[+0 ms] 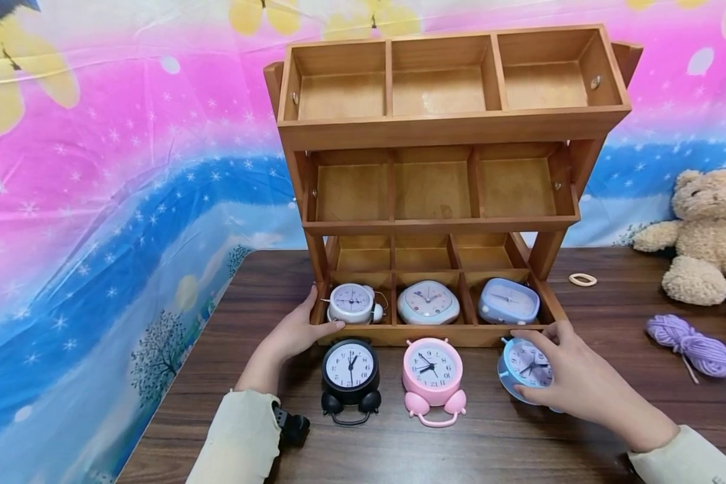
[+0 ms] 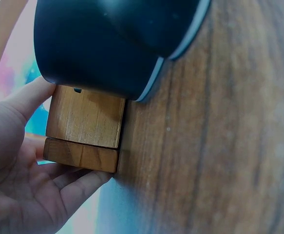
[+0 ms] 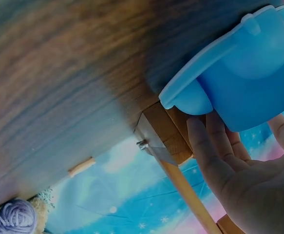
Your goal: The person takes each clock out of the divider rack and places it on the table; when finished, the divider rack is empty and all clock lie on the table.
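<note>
A three-tier wooden shelf (image 1: 448, 136) stands on the table. At its lower left corner my left hand (image 1: 287, 336) grips the bottom tier, thumb along the front and fingers round the end. With thumb and fingers my right hand (image 1: 587, 383) holds a light blue alarm clock (image 1: 525, 363) before the right compartment. A black twin-bell alarm clock (image 1: 351, 366) and a pink one (image 1: 433, 366) lie face up beside it, bells towards me. In the bottom front compartments sit a white alarm clock (image 1: 351, 301), a rounded pale blue clock (image 1: 428, 302) and a blue rectangular clock (image 1: 508, 301).
Right of the shelf, a small wooden ring (image 1: 583, 279) lies on the dark wood table (image 1: 448, 457). Further right are a purple yarn skein (image 1: 692, 345) and a seated teddy bear (image 1: 710, 235). A printed cloth (image 1: 127, 134) hangs behind and down the left side.
</note>
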Action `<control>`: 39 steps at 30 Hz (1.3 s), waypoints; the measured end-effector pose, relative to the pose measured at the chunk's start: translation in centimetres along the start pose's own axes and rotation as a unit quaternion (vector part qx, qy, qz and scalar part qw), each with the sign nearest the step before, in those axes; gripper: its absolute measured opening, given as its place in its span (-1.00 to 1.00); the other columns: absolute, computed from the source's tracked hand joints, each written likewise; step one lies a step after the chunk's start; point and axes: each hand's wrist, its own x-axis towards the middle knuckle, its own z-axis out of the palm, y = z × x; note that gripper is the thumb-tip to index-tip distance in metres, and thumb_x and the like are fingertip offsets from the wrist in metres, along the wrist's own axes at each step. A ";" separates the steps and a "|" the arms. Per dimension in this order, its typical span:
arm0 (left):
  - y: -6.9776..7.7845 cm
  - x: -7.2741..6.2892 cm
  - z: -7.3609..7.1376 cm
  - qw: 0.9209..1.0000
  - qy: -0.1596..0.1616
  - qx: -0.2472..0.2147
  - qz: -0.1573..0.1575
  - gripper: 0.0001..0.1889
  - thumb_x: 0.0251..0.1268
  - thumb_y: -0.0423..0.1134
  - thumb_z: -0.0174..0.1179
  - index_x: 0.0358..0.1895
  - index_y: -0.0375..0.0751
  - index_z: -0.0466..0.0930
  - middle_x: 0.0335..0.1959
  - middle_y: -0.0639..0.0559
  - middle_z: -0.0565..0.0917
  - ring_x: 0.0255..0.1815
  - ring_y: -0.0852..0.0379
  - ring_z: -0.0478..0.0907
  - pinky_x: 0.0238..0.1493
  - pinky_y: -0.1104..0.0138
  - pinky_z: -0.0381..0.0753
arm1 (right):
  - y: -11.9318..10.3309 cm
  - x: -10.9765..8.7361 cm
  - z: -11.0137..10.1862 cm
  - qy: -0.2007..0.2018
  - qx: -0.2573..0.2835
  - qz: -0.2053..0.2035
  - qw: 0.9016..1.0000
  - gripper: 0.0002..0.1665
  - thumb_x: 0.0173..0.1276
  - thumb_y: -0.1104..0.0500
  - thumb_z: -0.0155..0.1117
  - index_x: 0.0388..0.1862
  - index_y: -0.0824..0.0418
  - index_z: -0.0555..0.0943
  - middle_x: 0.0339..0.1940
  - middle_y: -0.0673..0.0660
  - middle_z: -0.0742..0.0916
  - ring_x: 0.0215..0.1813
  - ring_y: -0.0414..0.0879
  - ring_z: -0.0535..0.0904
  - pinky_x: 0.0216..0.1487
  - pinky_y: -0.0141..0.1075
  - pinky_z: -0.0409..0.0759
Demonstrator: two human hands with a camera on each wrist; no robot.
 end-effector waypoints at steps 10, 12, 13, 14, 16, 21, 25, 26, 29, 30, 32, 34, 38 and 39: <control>-0.1 0.0 0.0 1.000 -0.001 0.002 0.000 0.06 0.36 0.08 0.25 0.61 -0.14 -0.35 0.59 -0.28 -0.07 0.55 -0.29 -0.04 0.43 -0.18 0.10 | -0.1 0.0 -0.2 -0.005 -0.004 -0.001 1.000 -0.01 -0.07 -0.40 0.54 0.32 0.00 0.52 0.02 0.22 0.45 -0.15 0.03 0.54 -0.27 -0.03 0.54; -0.1 0.0 0.0 1.000 0.000 0.003 0.000 0.05 0.36 0.08 0.25 0.62 -0.14 -0.35 0.59 -0.28 -0.07 0.55 -0.29 -0.04 0.43 -0.18 0.10 | -0.3 0.0 -0.5 -0.004 -0.008 0.004 1.000 0.02 -0.07 -0.50 0.47 0.31 -0.02 0.52 0.02 0.21 0.47 -0.16 0.01 0.54 -0.30 -0.04 0.54; -0.1 0.0 0.0 1.000 0.000 0.004 0.001 0.05 0.36 0.08 0.25 0.62 -0.14 -0.35 0.59 -0.29 -0.07 0.55 -0.30 -0.04 0.43 -0.18 0.10 | -0.4 0.1 -0.7 -0.003 -0.010 0.008 1.000 0.02 -0.06 -0.54 0.42 0.30 -0.03 0.53 0.02 0.21 0.49 -0.18 0.00 0.53 -0.32 -0.05 0.53; -0.1 0.0 0.0 1.000 0.001 0.004 0.001 0.05 0.36 0.08 0.25 0.62 -0.14 -0.34 0.59 -0.29 -0.07 0.55 -0.30 -0.04 0.43 -0.18 0.10 | -0.5 0.2 -0.9 -0.002 -0.011 0.012 1.000 0.02 -0.05 -0.57 0.37 0.29 -0.02 0.53 0.01 0.21 0.50 -0.20 -0.01 0.53 -0.36 -0.07 0.52; -0.1 0.0 0.0 1.000 0.002 0.005 0.001 0.05 0.36 0.08 0.25 0.62 -0.15 -0.34 0.59 -0.29 -0.07 0.55 -0.30 -0.03 0.43 -0.18 0.10 | -0.8 0.5 -1.3 0.003 -0.011 0.019 1.000 -0.01 0.02 -0.60 0.29 0.28 -0.01 0.54 0.00 0.20 0.52 -0.23 -0.03 0.51 -0.40 -0.10 0.50; -0.1 0.0 0.0 1.000 0.002 0.004 0.000 0.05 0.36 0.08 0.25 0.62 -0.15 -0.34 0.59 -0.29 -0.07 0.55 -0.30 -0.04 0.43 -0.17 0.10 | -1.7 1.6 -2.1 0.025 -0.009 0.014 1.000 -0.05 0.22 -0.53 0.16 0.36 0.07 0.50 0.10 0.26 0.53 -0.07 0.13 0.52 -0.23 0.08 0.56; -0.1 -0.1 0.0 1.000 0.002 0.002 -0.002 0.05 0.36 0.08 0.25 0.62 -0.14 -0.34 0.59 -0.29 -0.08 0.56 -0.29 -0.05 0.43 -0.17 0.09 | -3.0 2.8 -2.2 0.043 -0.011 -0.006 0.999 -0.03 0.29 -0.46 0.18 0.50 0.07 0.36 0.33 0.33 0.44 0.28 0.32 0.36 0.13 0.35 0.37; -0.1 -0.1 0.0 1.000 0.001 0.002 -0.003 0.05 0.36 0.08 0.25 0.62 -0.14 -0.35 0.59 -0.28 -0.08 0.56 -0.29 -0.05 0.43 -0.18 0.09 | -3.3 3.2 -2.2 0.047 -0.010 -0.011 0.999 -0.03 0.29 -0.43 0.20 0.52 0.06 0.32 0.38 0.33 0.41 0.34 0.34 0.30 0.20 0.38 0.30; -0.1 -0.1 0.0 1.000 0.001 0.003 -0.003 0.05 0.36 0.09 0.24 0.62 -0.13 -0.35 0.60 -0.28 -0.08 0.56 -0.29 -0.06 0.44 -0.17 0.08 | -4.4 4.4 -2.1 0.060 -0.009 -0.030 0.998 0.00 0.28 -0.37 0.28 0.57 0.02 0.24 0.47 0.33 0.33 0.44 0.35 0.19 0.29 0.41 0.15; -0.1 -0.1 0.0 1.000 0.001 0.003 -0.003 0.05 0.36 0.09 0.24 0.62 -0.13 -0.35 0.60 -0.28 -0.08 0.56 -0.29 -0.06 0.44 -0.17 0.08 | -4.8 4.8 -2.0 0.063 -0.007 -0.036 0.997 0.01 0.28 -0.35 0.30 0.58 0.01 0.22 0.49 0.33 0.31 0.45 0.35 0.17 0.30 0.41 0.13; -0.1 -0.1 0.0 1.000 0.001 0.002 -0.003 0.05 0.37 0.09 0.24 0.62 -0.14 -0.34 0.60 -0.28 -0.09 0.56 -0.29 -0.07 0.44 -0.17 0.08 | -5.6 5.5 -2.0 0.066 -0.003 -0.044 0.997 0.02 0.28 -0.31 0.33 0.60 -0.03 0.17 0.51 0.33 0.28 0.47 0.36 0.14 0.32 0.41 0.10; -0.1 -0.1 0.0 1.000 0.002 0.001 -0.003 0.05 0.37 0.08 0.24 0.62 -0.14 -0.34 0.60 -0.28 -0.08 0.56 -0.29 -0.06 0.44 -0.18 0.08 | -6.4 6.2 -2.0 0.066 -0.001 -0.048 0.997 0.04 0.27 -0.29 0.36 0.61 -0.04 0.15 0.52 0.33 0.25 0.49 0.36 0.12 0.33 0.41 0.10; -0.1 -0.2 0.0 1.000 0.004 -0.001 -0.003 0.05 0.36 0.09 0.25 0.62 -0.13 -0.33 0.60 -0.27 -0.07 0.56 -0.29 -0.05 0.43 -0.18 0.09 | -7.9 7.5 -1.8 0.062 -0.003 -0.059 0.996 0.06 0.25 -0.27 0.38 0.61 -0.02 0.15 0.54 0.32 0.24 0.51 0.37 0.10 0.34 0.40 0.11; -0.1 -0.2 0.1 1.000 0.004 -0.001 -0.003 0.05 0.36 0.09 0.25 0.62 -0.12 -0.33 0.60 -0.26 -0.07 0.56 -0.29 -0.05 0.43 -0.18 0.09 | -8.2 7.7 -1.7 0.059 -0.007 -0.061 0.996 0.06 0.25 -0.28 0.37 0.61 -0.01 0.15 0.54 0.32 0.24 0.51 0.37 0.11 0.34 0.40 0.13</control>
